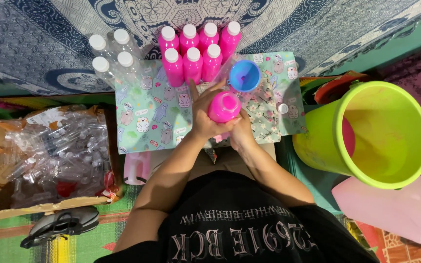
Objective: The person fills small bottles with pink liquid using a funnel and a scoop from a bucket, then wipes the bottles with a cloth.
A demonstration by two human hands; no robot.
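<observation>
My left hand and my right hand both wrap around a bottle full of pink liquid, seen from above without its cap. A blue funnel lies just beyond the bottle on the patterned cloth. A loose white cap rests on the cloth to the right. Several capped pink bottles stand at the far edge of the cloth. Several clear capped bottles stand to their left.
A lime green bucket with pink liquid inside stands at the right, a pale pink jug in front of it. A bag of clear empty bottles lies at the left. A dark sandal sits at lower left.
</observation>
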